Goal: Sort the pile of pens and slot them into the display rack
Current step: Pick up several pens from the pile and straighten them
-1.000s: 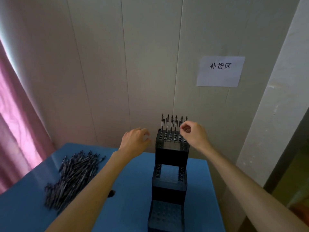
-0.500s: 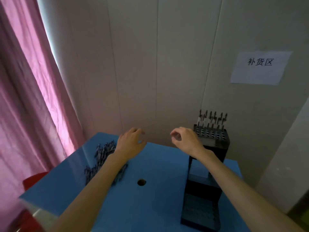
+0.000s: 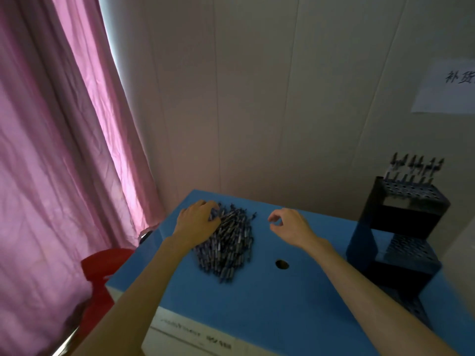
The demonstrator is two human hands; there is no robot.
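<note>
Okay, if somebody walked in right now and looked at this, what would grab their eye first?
Probably the pink curtain that fills the whole left side, bright against the pale wall. Next, the dark pile of pens heaped on the blue table, with the left hand resting on its left edge and the right hand hovering loosely curled beside it. At the far right stands the black stepped display rack, with a few pens upright in its top tier.

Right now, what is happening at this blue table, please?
A person is filling a black rack with pens. The left hand rests on the pile of pens, its fingers curled into the far edge. The right hand hovers beside the pile, loosely curled, holding nothing. Only the rack's top tier has pens standing in it; the lower tiers look unfilled.
</note>
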